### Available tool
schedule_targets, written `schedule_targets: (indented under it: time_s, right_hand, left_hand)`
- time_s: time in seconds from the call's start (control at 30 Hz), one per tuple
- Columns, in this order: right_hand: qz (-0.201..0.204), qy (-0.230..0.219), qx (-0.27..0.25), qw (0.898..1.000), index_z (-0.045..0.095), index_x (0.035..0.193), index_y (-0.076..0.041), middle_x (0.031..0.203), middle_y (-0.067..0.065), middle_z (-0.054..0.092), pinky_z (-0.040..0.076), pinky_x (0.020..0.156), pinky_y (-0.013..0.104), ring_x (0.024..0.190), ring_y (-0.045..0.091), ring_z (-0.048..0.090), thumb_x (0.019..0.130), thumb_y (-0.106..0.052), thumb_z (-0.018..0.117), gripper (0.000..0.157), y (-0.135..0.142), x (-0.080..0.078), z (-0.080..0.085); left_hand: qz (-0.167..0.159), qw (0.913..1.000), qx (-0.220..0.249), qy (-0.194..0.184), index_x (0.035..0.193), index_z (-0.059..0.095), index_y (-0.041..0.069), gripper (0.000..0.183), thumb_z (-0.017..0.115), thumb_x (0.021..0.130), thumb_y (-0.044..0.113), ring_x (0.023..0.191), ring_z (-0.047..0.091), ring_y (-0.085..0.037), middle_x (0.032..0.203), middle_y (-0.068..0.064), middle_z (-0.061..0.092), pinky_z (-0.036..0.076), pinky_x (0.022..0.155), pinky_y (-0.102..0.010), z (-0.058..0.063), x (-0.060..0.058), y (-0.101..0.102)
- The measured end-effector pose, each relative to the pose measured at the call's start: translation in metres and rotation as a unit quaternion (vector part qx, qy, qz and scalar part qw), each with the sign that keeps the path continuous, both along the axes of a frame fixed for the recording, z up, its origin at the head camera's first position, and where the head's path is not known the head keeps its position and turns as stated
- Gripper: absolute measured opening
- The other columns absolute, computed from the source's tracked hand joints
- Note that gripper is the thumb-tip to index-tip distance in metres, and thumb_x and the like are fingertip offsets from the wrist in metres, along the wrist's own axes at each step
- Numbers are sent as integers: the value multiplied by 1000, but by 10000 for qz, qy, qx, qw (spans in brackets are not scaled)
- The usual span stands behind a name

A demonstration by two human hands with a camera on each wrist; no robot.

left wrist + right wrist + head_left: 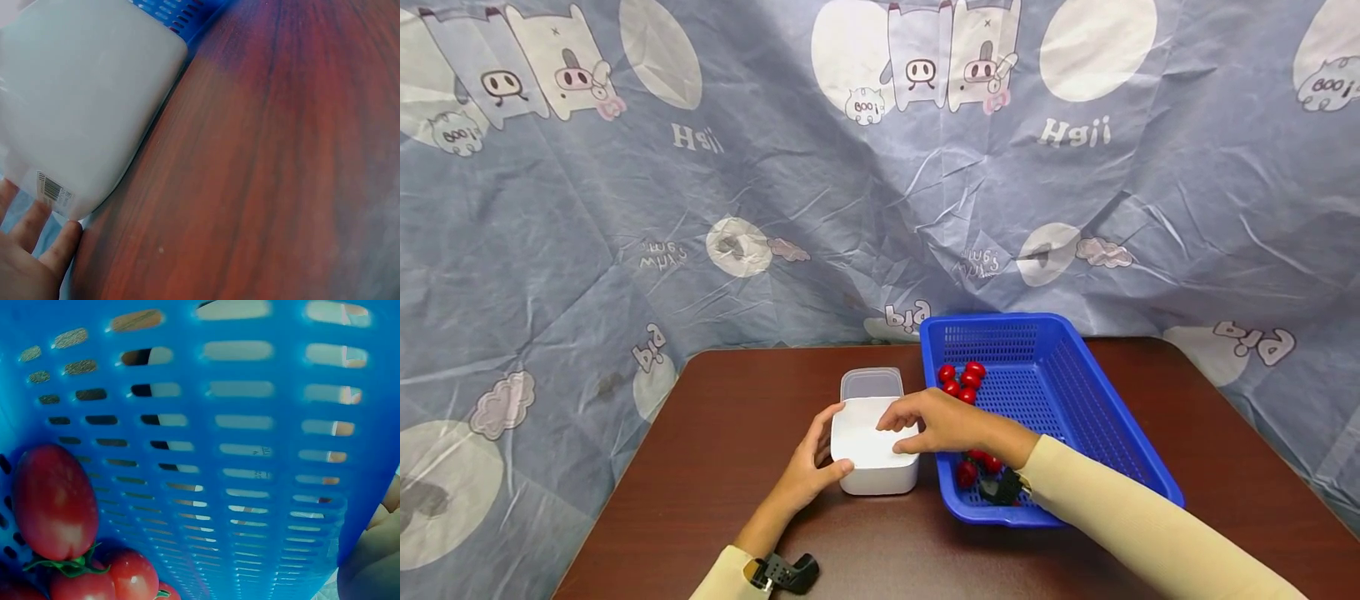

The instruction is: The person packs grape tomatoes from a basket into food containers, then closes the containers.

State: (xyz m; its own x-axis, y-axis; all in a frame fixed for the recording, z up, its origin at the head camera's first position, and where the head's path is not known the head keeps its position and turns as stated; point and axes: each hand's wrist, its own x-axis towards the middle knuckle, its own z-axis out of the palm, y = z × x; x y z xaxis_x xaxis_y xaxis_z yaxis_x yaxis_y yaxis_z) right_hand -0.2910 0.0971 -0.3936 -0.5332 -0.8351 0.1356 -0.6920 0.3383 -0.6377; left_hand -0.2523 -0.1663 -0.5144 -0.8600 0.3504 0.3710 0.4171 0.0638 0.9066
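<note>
We see the left hand (807,467) gripping the white box (880,481); the right hand (946,421) is over it, fingers parted and seemingly empty; the tomatoes (971,380) lie right of the box, inside the blue basket (1037,400), nearer the right hand

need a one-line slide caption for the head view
Left hand holding a white box, right hand over its top, beside a blue basket with tomatoes on a brown table.
</note>
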Motion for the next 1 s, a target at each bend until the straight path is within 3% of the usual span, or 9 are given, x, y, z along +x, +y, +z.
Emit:
schedule_targets:
  time_s: [0.27,0.47,0.6,0.87,1.0]
  right_hand:
    - [9,-398,-250,9989,69,111,-7,102,6,71,54,79,40,93,23,66,84,-18,76,30,2,-1,7]
    - [-186,-579,-413,9973,68,113,-4,108,11,69,52,85,41,97,26,66,85,-19,75,33,12,-5,17]
    - [-444,-474,-460,9968,69,114,-8,108,9,70,52,84,39,96,21,67,86,-19,73,30,22,-8,22]
    - [-739,-228,-665,9948,70,112,-17,106,0,70,53,84,41,98,20,66,86,-20,73,25,40,-15,24]
    - [-894,-150,-742,9931,70,112,-15,107,0,69,52,85,45,100,21,65,86,-21,74,26,49,-20,24]
  left_hand:
    - [-33,10000,8,-12,151,26,22,80,71,85,17,132,41,-32,151,-13,34,40,101,-45,1,-1,1]
    - [-8,10000,9,-38,151,25,20,81,71,85,15,134,38,-35,152,-12,31,37,102,-51,2,0,1]
    - [-10,10000,-16,-17,152,24,20,82,71,85,15,135,36,-35,153,-12,30,36,102,-53,1,1,0]
    - [-26,10000,-57,-63,152,25,21,81,70,85,15,136,36,-33,153,-10,30,38,102,-38,-2,2,-2]
    - [-35,10000,-12,-72,152,24,21,80,70,86,15,136,35,-33,153,-10,30,38,103,-41,-1,2,-1]
